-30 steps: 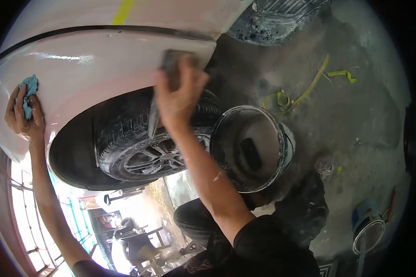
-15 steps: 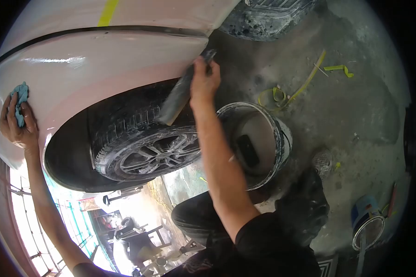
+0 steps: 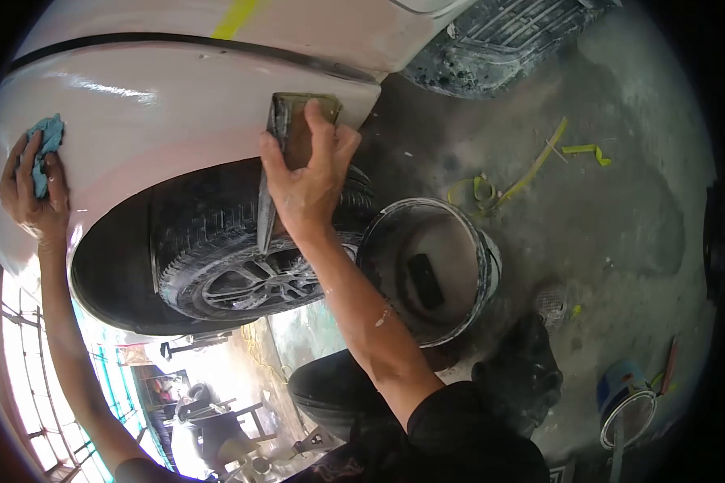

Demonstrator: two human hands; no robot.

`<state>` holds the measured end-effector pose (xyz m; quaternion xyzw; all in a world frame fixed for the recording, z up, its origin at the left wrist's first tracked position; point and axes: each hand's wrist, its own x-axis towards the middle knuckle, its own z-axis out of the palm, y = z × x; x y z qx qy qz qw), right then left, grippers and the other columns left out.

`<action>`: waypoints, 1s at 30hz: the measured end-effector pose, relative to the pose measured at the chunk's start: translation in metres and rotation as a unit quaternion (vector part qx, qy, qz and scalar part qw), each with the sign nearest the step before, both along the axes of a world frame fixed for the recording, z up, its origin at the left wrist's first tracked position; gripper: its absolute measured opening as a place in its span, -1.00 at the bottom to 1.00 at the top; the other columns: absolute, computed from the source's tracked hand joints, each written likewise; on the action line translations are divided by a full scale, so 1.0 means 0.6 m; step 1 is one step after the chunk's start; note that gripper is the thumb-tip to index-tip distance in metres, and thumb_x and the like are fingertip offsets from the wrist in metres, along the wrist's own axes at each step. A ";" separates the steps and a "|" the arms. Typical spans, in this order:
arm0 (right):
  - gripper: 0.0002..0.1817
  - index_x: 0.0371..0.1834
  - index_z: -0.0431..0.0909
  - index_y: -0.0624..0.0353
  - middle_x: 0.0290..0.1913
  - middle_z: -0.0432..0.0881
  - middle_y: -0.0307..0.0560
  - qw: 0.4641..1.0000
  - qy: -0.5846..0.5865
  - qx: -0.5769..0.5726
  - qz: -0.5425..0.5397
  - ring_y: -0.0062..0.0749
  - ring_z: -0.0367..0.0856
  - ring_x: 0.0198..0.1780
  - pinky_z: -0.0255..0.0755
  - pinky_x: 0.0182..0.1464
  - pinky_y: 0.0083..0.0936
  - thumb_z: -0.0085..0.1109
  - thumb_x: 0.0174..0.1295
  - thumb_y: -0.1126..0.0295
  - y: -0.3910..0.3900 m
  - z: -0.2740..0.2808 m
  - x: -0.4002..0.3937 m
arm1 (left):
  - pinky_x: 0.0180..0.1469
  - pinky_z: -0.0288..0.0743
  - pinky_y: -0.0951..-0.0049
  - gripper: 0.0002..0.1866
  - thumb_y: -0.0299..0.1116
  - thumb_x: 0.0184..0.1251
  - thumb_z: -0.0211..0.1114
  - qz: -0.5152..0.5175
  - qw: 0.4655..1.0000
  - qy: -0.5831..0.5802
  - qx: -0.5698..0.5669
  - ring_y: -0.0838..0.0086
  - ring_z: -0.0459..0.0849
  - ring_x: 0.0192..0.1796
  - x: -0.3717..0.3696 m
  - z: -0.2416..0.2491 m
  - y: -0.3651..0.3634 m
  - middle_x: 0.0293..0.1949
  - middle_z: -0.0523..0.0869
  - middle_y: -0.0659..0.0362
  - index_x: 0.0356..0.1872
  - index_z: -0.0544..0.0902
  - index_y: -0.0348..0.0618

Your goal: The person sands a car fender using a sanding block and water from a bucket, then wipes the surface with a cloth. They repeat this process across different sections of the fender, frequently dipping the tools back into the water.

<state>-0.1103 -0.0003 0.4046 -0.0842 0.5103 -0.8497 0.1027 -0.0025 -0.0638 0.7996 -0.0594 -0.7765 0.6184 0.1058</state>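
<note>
Left hand (image 3: 36, 191) half curled over blue cloth (image 3: 50, 135) on the fender (image 3: 165, 113), likely soft. Right hand (image 3: 310, 189) part-spread, gripping long block (image 3: 298, 145) at fender edge, overlapping tyre (image 3: 209, 221); likely light, stiff, slick if wet, so hold its long edges.

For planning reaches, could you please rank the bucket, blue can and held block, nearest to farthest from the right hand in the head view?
1. Held block: in the right hand.
2. Bucket: right and below.
3. Blue can: near lower right corner.

Right hand (image 3: 308, 196) holding perhaps a sanding block (image 3: 299, 143), left hand (image 3: 37, 208) on blue cloth (image 3: 51, 134)
</note>
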 end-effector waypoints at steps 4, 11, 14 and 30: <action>-0.37 0.33 0.51 0.30 0.12 0.56 0.32 0.972 -0.231 -0.044 0.025 0.14 0.51 0.27 0.45 0.26 -0.01 0.44 0.31 0.16 -0.076 -0.108 -0.057 | 0.22 0.49 0.25 -0.68 -0.43 0.36 0.42 0.000 1.000 0.007 -0.016 0.21 0.73 0.17 -0.003 -0.003 -0.001 0.13 0.82 0.08 0.12 0.79 -0.12; -0.38 0.36 0.49 0.23 0.07 0.51 0.25 0.996 -0.085 0.004 -0.007 0.08 0.52 0.17 0.41 0.28 -0.04 0.44 0.33 0.15 -0.016 -0.033 -0.013 | 0.21 0.49 0.26 -0.66 -0.45 0.35 0.44 0.003 1.000 0.006 0.001 0.22 0.74 0.15 -0.001 -0.005 -0.002 0.13 0.82 0.11 0.14 0.79 -0.12; -0.39 0.35 0.51 0.23 0.09 0.50 0.24 0.980 -0.195 -0.044 0.022 0.05 0.52 0.17 0.42 0.28 -0.05 0.45 0.31 0.19 -0.072 -0.109 -0.060 | 0.21 0.49 0.25 -0.66 -0.44 0.35 0.43 0.004 1.000 0.004 -0.015 0.23 0.73 0.15 0.000 0.004 -0.003 0.15 0.81 0.13 0.14 0.79 -0.10; -0.27 0.49 0.47 0.09 0.25 0.44 0.38 0.996 0.091 0.006 -0.017 0.23 0.52 0.19 0.43 0.27 0.01 0.49 0.25 0.18 -0.028 -0.051 -0.051 | 0.20 0.53 0.25 -0.59 -0.49 0.17 0.46 -0.045 0.994 0.089 0.039 0.26 0.73 0.12 -0.024 -0.048 0.020 0.12 0.81 0.11 0.08 0.82 0.00</action>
